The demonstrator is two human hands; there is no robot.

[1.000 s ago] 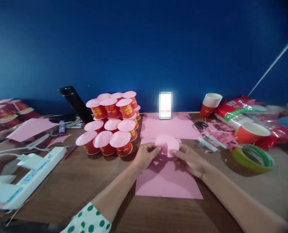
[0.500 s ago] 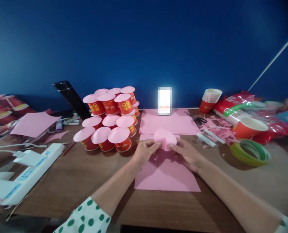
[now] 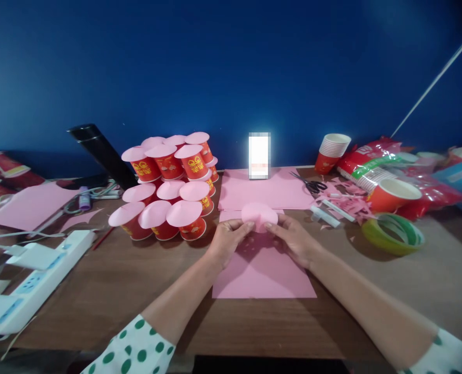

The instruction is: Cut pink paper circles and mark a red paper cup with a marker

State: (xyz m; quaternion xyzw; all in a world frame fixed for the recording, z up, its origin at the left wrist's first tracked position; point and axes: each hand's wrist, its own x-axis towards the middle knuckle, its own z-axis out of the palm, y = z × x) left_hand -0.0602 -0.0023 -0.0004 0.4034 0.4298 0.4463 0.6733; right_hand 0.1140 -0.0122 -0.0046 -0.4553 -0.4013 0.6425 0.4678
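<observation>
Both hands pinch a small pink paper disc [image 3: 259,214] with a cut wedge, curling it toward a cone shape. My left hand [image 3: 228,240] grips its left edge with closed fingers. My right hand [image 3: 291,240] grips the right edge the same way. The disc is held just above a pink paper sheet [image 3: 262,272] lying on the wooden table [image 3: 110,291]. A second pink sheet [image 3: 266,191] lies behind it.
A stacked pile of red paper cups with pink cone lids [image 3: 168,187] stands to the left. Scissors [image 3: 312,184], paper scraps, glue sticks, a green tape roll [image 3: 393,235], stacked cups [image 3: 331,153] and a bright phone [image 3: 259,156] lie to the right and behind. A white power strip [image 3: 32,278] lies far left.
My hands have drawn closer together, closing the disc's cut wedge so it overlaps. The view has tilted a little, shifting everything upward and leftward.
</observation>
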